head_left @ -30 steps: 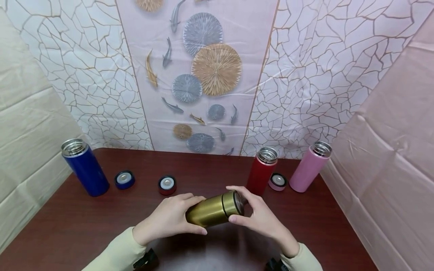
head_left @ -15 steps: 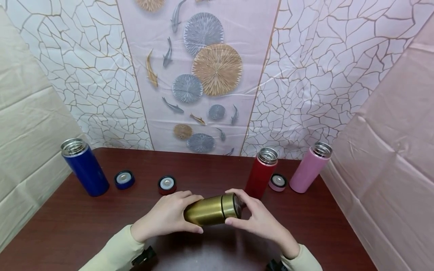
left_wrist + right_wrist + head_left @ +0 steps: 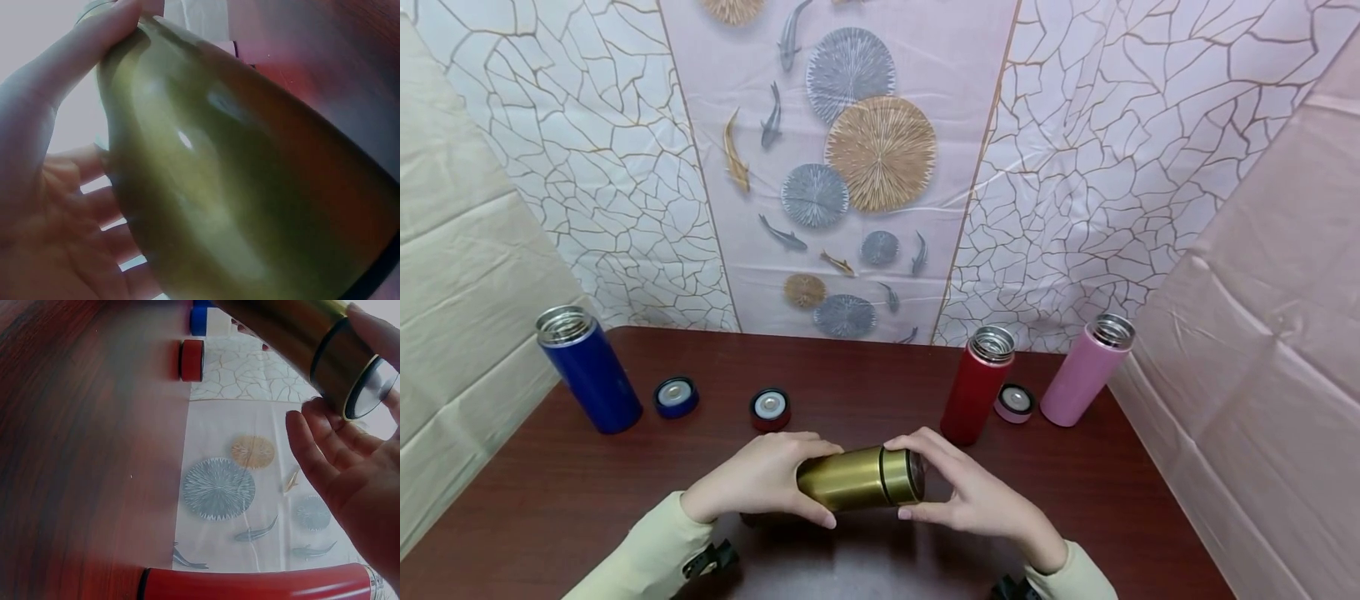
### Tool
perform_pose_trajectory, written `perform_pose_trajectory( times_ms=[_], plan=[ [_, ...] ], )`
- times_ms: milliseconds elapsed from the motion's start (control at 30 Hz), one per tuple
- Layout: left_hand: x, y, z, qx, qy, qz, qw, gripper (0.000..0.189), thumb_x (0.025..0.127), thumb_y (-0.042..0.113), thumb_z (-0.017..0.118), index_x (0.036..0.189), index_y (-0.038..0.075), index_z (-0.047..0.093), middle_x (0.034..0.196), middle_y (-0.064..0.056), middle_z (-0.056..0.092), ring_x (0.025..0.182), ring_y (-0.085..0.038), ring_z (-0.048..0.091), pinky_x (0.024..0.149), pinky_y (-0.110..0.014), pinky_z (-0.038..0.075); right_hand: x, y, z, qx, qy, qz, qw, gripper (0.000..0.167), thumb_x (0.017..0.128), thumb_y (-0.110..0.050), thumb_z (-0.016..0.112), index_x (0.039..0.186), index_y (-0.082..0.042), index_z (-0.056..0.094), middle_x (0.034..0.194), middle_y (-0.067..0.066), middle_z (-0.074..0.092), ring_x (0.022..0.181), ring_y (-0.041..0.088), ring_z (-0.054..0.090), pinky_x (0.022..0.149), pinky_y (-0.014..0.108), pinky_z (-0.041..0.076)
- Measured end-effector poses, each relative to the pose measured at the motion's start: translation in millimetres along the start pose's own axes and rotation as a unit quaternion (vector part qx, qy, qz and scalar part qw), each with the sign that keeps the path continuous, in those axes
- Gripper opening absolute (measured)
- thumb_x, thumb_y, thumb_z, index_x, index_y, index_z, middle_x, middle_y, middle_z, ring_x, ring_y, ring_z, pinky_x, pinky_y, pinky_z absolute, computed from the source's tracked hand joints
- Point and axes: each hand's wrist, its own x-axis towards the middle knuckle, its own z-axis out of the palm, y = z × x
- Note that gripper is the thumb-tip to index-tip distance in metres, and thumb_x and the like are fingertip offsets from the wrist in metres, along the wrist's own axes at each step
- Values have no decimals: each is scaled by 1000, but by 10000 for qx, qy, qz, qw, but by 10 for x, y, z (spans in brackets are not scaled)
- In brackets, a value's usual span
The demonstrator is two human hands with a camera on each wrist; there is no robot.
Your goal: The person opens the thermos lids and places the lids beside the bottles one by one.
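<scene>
A gold thermos bottle (image 3: 844, 479) lies nearly level in the air over the table, its lid (image 3: 901, 476) on and pointing right. My left hand (image 3: 760, 479) grips the body near the base, thumb on the near side and fingers on the far side. In the left wrist view, the shiny gold body (image 3: 206, 162) fills most of the picture. My right hand (image 3: 973, 487) holds the lid between thumb and fingers. Seen from the right wrist, the fingertips (image 3: 315, 409) meet the lid's side, and its pale end disc faces the palm.
An uncapped blue bottle (image 3: 591, 375) stands left, beside its blue lid (image 3: 675, 397). A red lid (image 3: 770, 409) lies behind my left hand. To the right stand an uncapped red bottle (image 3: 976, 387) and pink bottle (image 3: 1086, 372), a pink lid (image 3: 1015, 402) between them.
Both hands have brought the gold bottle slightly nearer the person and to the left, and it lies more level. My right hand's fingers have shifted on the lid.
</scene>
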Motion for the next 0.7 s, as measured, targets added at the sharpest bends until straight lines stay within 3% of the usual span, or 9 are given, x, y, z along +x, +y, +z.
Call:
perform_pose_trajectory(
  times_ms=[133, 233, 400, 500, 700],
  plan=[
    [-9, 12, 29, 248, 172, -55, 9995, 73, 67, 64, 84, 126, 26, 68, 93, 16, 57, 73, -2, 48, 59, -24, 41, 2, 13, -9, 85, -10, -4, 10000, 63, 89, -32, 80, 143, -25, 47, 133, -6, 51, 120, 12, 52, 102, 32, 45],
    [-16, 39, 47, 554, 475, -62, 9973, 73, 66, 65, 85, 126, 27, 68, 91, 15, 56, 72, -3, 48, 55, -24, 39, 2, 5, -11, 284, 117, 506, 9982, 63, 88, -34, 80, 142, -27, 48, 130, -8, 55, 113, 12, 58, 97, 34, 48],
    [-16, 79, 52, 984, 1001, 62, 9901, 75, 64, 63, 87, 125, 24, 68, 95, 8, 60, 76, -6, 52, 54, -25, 41, 15, -17, 6, 416, 407, 1390, 9886, 55, 91, -37, 76, 139, -34, 48, 106, -13, 66, 95, 8, 64, 85, 37, 52],
    [-18, 92, 44, 1014, 1045, 82, 9893, 76, 64, 63, 87, 125, 23, 68, 97, 7, 61, 76, -6, 52, 55, -26, 42, 13, -17, 19, 400, 422, 1366, 9889, 49, 93, -36, 74, 135, -31, 50, 97, -13, 69, 91, 8, 66, 83, 36, 51],
    [-28, 89, 29, 995, 936, 168, 9905, 77, 63, 64, 87, 126, 26, 67, 98, 8, 60, 78, -6, 52, 56, -24, 41, -25, 0, 28, 596, 275, 1233, 9902, 50, 92, -35, 75, 135, -31, 50, 97, -12, 68, 91, 9, 65, 81, 35, 52]
  ],
)
